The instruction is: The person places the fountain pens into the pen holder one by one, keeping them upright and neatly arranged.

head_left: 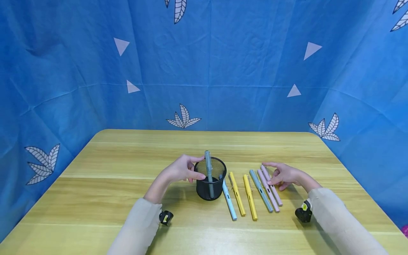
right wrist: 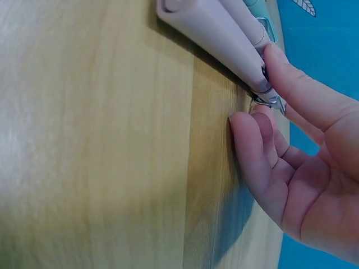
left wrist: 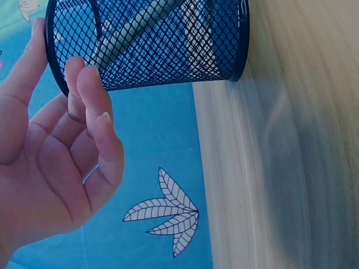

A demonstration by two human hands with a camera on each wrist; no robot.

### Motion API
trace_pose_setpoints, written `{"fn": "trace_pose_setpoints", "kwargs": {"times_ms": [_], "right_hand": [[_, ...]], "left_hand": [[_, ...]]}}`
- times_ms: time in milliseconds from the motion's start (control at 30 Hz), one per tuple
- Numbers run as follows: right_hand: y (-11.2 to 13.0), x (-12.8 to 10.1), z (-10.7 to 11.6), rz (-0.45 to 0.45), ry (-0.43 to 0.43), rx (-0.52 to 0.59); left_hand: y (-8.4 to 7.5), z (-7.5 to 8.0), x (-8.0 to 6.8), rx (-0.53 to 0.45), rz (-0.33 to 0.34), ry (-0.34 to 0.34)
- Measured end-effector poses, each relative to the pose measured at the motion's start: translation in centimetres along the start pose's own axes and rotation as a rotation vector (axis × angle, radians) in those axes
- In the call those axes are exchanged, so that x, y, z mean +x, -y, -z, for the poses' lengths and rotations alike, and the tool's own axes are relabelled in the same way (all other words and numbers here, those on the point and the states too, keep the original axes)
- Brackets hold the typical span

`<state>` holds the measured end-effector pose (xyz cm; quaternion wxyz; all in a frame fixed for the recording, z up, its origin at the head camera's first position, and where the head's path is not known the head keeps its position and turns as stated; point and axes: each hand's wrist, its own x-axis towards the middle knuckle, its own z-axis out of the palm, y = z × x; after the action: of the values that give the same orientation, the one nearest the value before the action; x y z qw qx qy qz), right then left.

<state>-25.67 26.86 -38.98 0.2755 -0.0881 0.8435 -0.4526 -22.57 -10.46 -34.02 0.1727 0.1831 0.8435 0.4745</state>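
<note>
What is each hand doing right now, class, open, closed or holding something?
Left hand: open, fingers against the black mesh pen cup.
Right hand: open, fingertips touching the outermost pink pen, not gripping it.

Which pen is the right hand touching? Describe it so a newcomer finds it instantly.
On the light wooden table, right of the black mesh pen cup, six pens lie in a row. The right hand touches the outermost pale pink pen, the rightmost in the row, beside a second pink pen.
</note>
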Motion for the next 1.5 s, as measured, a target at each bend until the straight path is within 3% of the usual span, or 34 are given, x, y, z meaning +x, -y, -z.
{"fn": "trace_pose_setpoints", "kwargs": {"times_ms": [267,767,1500], "right_hand": [[0.5,-0.1,-0.03,-0.012,-0.035,0.008],[0.23,-0.43,-0.01,0.045,-0.022,0.061],[-0.21,-0.71,0.52,0.0,-0.043,0.063]], "left_hand": [[-0.17,0.1,-0.04,-0.006,0.001,0.002],[0.02,0.1,-0.08,-0.009,-0.001,0.009],[0.22,0.1,0.06,-0.028,-0.019,0.015]]}}
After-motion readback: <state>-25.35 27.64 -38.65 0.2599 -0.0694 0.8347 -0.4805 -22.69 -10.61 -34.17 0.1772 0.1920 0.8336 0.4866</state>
